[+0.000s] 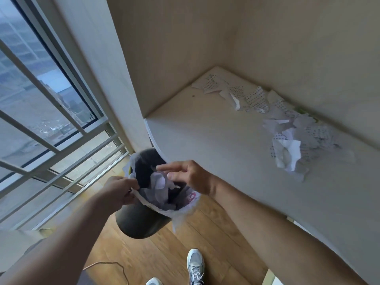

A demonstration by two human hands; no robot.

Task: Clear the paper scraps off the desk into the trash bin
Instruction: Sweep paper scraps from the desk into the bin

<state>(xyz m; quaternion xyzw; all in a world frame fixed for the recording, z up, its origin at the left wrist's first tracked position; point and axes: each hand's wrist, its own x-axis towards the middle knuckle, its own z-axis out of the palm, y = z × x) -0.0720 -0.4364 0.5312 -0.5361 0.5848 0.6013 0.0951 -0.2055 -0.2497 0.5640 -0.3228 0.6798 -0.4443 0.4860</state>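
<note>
A dark grey trash bin [139, 221] with a white plastic liner hangs tilted just off the desk's left edge. My left hand [121, 190] grips its rim and liner. My right hand [189, 175] hovers over the bin's mouth with fingers spread and nothing in it. White paper scraps [159, 182] lie inside the bin just below those fingers. On the pale desk [216, 145], torn paper scraps printed with dots lie in a loose pile [287, 149] at the right and in a scatter [236, 93] along the back wall.
Beige panel walls close the desk at the back and left. A window with white rails fills the left side. Below is a wooden floor with my two sneakers [195, 266] and a thin cable [115, 264].
</note>
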